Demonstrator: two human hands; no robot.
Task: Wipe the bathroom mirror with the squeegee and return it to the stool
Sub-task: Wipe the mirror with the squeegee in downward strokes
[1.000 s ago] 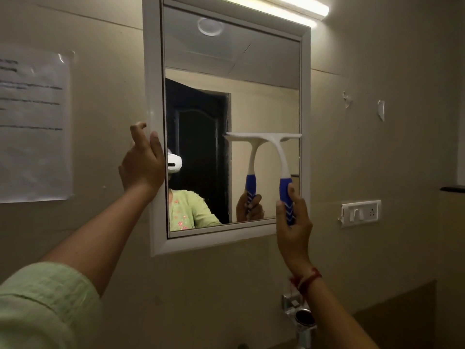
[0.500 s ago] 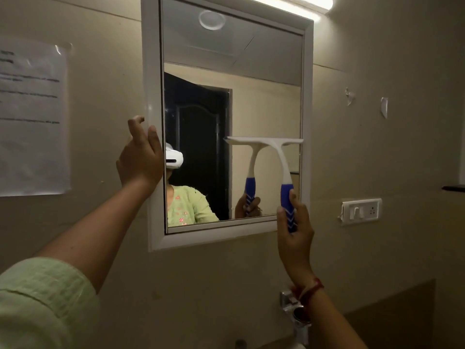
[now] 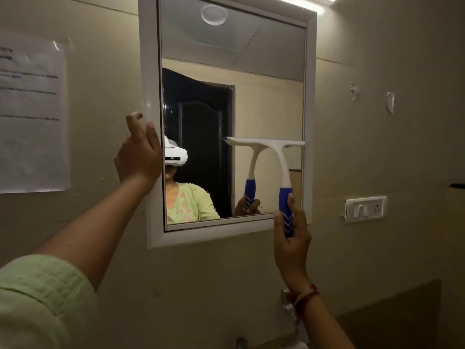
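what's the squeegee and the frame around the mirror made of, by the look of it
Squeegee: looks like moulded plastic, matte white head and neck, with a blue grip carrying white chevron ridges, possibly rubbery. The blade edge is too thin to judge. The right hand holds the grip.

Mirror frame: smooth glossy white, probably plastic or painted wood; a soft highlight runs down its left side.

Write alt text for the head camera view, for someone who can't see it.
A right hand holds a blue-handled squeegee against a white-framed wall mirror, blade level in its lower right part. The left hand rests on the frame's left edge.
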